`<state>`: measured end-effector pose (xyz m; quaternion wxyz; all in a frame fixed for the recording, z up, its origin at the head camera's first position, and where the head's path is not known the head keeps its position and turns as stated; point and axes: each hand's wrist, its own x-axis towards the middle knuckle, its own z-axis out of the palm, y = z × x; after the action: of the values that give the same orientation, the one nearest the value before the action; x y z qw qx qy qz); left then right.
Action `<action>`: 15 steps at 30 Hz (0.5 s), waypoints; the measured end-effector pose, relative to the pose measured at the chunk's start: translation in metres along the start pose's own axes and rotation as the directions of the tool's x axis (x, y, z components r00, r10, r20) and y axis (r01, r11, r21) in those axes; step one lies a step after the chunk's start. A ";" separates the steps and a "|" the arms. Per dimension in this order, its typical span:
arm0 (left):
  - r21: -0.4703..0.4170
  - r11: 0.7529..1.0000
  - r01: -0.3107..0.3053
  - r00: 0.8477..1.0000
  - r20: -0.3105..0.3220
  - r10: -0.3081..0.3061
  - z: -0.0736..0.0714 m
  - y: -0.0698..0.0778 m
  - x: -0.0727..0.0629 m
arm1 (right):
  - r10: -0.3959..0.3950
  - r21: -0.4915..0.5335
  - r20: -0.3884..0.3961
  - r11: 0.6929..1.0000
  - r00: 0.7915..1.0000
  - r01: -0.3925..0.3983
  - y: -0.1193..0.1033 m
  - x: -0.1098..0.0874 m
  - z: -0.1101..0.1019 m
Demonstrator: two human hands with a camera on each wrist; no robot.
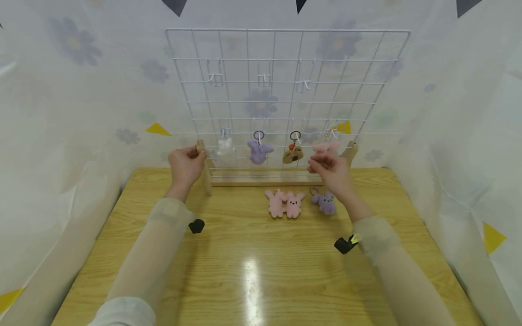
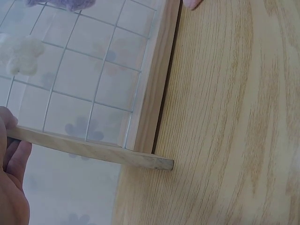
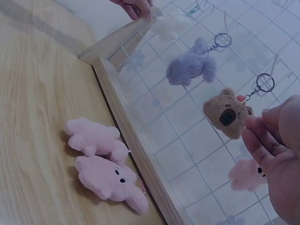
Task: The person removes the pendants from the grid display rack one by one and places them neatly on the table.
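My left hand (image 1: pixel 185 167) pinches the top of the wooden side post (image 2: pixel 93 151) at the left end of a white wire grid rack (image 1: pixel 261 102). My right hand (image 1: pixel 331 174) is at the rack's right part, fingers slightly bent and holding nothing. Its fingertips overlap the edge of a brown bear-like plush keychain (image 3: pixel 227 114) in the right wrist view. Just behind this hand hangs a pink plush keychain (image 1: pixel 322 148). A purple plush keychain (image 1: pixel 258 151) and a white one (image 1: pixel 225 146) hang farther left, on hooks along the same row.
Two pink plush keychains (image 1: pixel 284 203) lie side by side on the wooden table (image 1: pixel 228 267) in front of the rack's base bar (image 1: pixel 265 181). Right of them lies a purple plush keychain (image 1: pixel 326 203) with a ring. Several bare hooks (image 1: pixel 264 80) hang higher on the grid.
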<state>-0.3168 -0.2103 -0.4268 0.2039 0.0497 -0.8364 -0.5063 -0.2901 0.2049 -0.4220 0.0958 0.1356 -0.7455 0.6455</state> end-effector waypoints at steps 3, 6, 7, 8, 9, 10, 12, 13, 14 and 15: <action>0.020 1.000 0.002 1.000 0.005 -0.002 0.000 0.000 0.000 | -0.017 0.027 -0.024 0.999 1.000 0.017 -0.002 0.007 -0.009; 0.032 0.999 0.007 1.000 0.013 -0.008 -0.001 0.000 0.000 | -0.012 -0.003 -0.061 1.000 0.998 0.012 -0.006 0.012 -0.017; 0.032 0.999 0.008 1.000 0.015 -0.008 -0.001 0.000 0.000 | -0.004 -0.020 -0.078 1.000 0.997 0.002 -0.008 0.013 -0.020; 0.033 0.999 0.007 1.000 0.016 -0.008 -0.001 -0.001 0.000 | 0.004 -0.041 -0.097 0.999 0.995 -0.008 -0.010 0.015 -0.022; 0.032 0.999 0.007 1.000 0.017 -0.008 -0.001 -0.001 0.000 | 0.011 -0.061 -0.115 0.998 0.993 -0.018 -0.012 0.017 -0.025; 0.031 1.000 0.008 1.000 0.018 -0.008 -0.001 -0.001 0.000 | 0.022 -0.074 -0.138 0.997 0.990 -0.033 -0.013 0.018 -0.028; 0.031 1.000 0.006 1.000 0.019 -0.007 -0.001 -0.001 0.001 | 0.032 -0.087 -0.173 0.995 0.984 -0.048 -0.016 0.022 -0.032; 0.026 1.000 0.008 1.000 0.019 -0.009 -0.001 -0.001 0.001 | 0.032 -0.093 -0.181 0.994 0.983 -0.050 -0.017 0.024 -0.034; 0.024 1.000 0.009 1.000 0.019 -0.010 -0.001 0.000 0.001 | 0.030 -0.097 -0.190 0.994 0.981 -0.049 -0.018 0.026 -0.035; 0.022 1.000 0.012 1.000 0.020 -0.013 -0.001 0.000 0.001 | 0.025 -0.103 -0.197 0.994 0.980 -0.046 -0.019 0.027 -0.036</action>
<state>-0.3172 -0.2110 -0.4266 0.1917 0.0520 -0.8435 -0.4990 -0.3109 0.2362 -0.3899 0.1640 0.0527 -0.7681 0.6167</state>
